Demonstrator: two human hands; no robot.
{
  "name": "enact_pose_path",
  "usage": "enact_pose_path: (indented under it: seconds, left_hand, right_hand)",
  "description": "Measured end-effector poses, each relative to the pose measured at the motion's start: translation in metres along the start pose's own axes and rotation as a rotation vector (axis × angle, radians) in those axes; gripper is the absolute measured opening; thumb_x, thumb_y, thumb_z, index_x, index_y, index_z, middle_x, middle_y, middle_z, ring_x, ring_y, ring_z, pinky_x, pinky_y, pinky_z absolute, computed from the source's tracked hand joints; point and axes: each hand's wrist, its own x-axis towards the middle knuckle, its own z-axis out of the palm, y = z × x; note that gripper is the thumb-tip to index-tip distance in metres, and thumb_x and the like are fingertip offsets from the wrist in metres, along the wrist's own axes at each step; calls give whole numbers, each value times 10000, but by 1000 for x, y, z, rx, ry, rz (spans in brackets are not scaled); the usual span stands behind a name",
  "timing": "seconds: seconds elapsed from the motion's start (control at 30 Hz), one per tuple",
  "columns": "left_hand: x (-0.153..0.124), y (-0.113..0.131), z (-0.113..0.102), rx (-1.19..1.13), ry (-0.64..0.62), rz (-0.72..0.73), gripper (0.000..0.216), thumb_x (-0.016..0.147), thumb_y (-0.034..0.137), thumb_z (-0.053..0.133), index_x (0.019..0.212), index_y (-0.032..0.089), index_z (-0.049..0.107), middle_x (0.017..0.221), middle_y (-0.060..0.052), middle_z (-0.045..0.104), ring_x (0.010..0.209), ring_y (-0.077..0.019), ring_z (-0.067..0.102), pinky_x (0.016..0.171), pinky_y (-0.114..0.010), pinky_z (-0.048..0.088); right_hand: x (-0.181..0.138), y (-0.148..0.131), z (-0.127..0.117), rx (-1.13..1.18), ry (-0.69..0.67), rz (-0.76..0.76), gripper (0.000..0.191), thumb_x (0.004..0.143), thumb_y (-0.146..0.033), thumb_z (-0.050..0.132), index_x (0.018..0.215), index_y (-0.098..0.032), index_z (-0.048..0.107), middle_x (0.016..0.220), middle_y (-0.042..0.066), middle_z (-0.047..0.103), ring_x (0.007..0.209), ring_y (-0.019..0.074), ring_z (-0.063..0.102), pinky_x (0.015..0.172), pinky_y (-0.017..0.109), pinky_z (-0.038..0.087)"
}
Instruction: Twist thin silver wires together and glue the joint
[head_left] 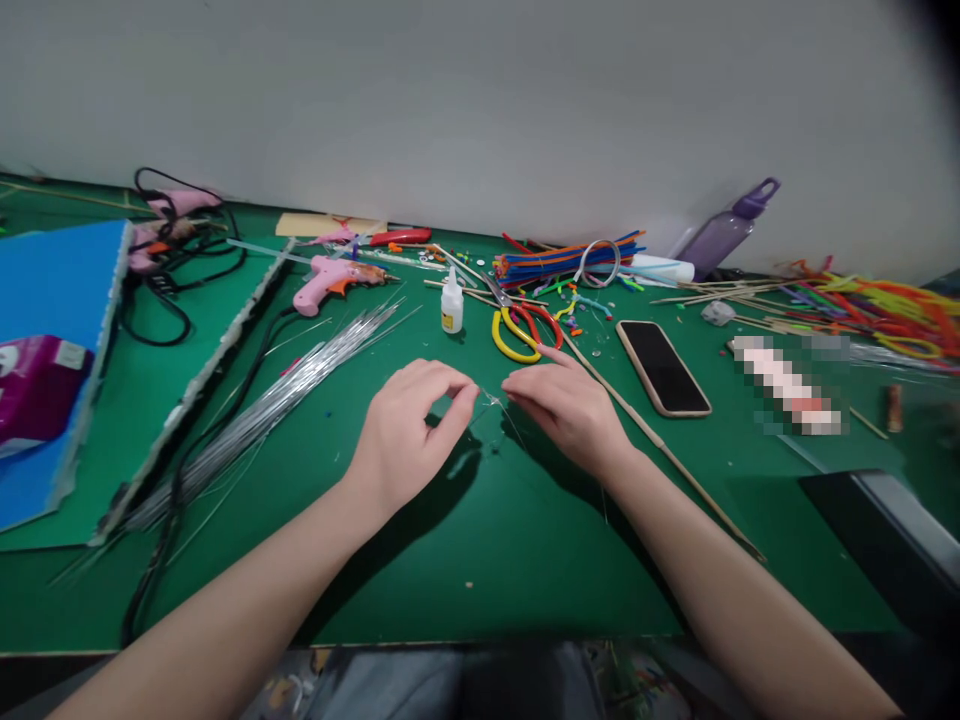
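Note:
Both my hands meet over the middle of the green table (465, 560). My left hand (409, 425) is closed in a pinch on one end of a thin silver wire (493, 402). My right hand (571, 405) pinches the wire's other end, its fingers pressed together. The short wire stretches between the two sets of fingertips, just above the table. A bundle of long silver wires (300, 375) lies to the left of my left hand.
Yellow and red scissors (521, 328), a small glue bottle (451, 303), a pink glue gun (334, 275) and coloured pipe cleaners (559, 260) lie behind my hands. A phone (662, 366) and a long wooden stick (660, 450) are to the right; a blue board (52, 340) lies left.

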Motion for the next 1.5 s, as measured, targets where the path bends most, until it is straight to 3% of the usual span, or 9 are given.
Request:
enact_pose_path:
  seconds: [0.2,0.47,0.67,0.87,1.13,1.3,1.5]
  left_hand:
    - [5,5,-7,-281,-234,-322,317,853,429,562,717,191,721,744,-17,729,731,-182,645,657,-256,467]
    - [5,-2,1,-570,-192,-509,230,779,390,676,662,196,721,658,-11,701,666,-153,643,657,-247,502]
    - [4,4,3,-659,-201,-536,218,782,355,685,639,192,714,652,-5,693,674,-132,626,686,-241,492]
    - [3,8,5,-729,-167,-550,180,780,316,687,658,187,715,652,-4,690,685,-145,638,715,-268,514]
    - [1,9,7,-708,-126,-549,195,774,338,691,669,176,711,663,-9,692,692,-149,634,680,-254,508]
    - [4,5,4,-613,-222,-495,239,807,382,653,726,170,727,679,-18,702,668,-142,640,644,-233,503]
    - [6,-4,1,-440,-327,-421,254,810,395,634,899,184,743,716,-8,728,657,-144,661,611,-220,508]
  right_hand:
    - [1,-7,-2,-48,-2,-33,187,916,-179,503,1017,-240,649,957,17,735,892,134,672,1048,395,412]
    - [1,-12,0,-90,42,-34,143,892,-199,553,995,-238,644,877,4,738,785,136,660,967,364,457]
    - [3,-16,-1,-58,69,-40,114,873,-234,589,975,-228,640,854,8,734,762,141,655,897,346,481]
    - [2,-27,-3,-33,118,-20,105,861,-188,593,945,-203,655,836,39,735,723,153,648,687,292,503]
    - [2,-31,-3,-125,186,-44,88,862,-184,594,911,-195,666,788,34,738,672,141,652,654,274,502]
    - [0,-17,-4,-71,117,-98,130,861,-153,598,972,-181,662,828,29,740,768,140,679,709,257,517]
    - [-4,-8,-1,-58,54,-22,115,881,-178,577,952,-188,666,836,21,742,757,131,688,694,237,515]
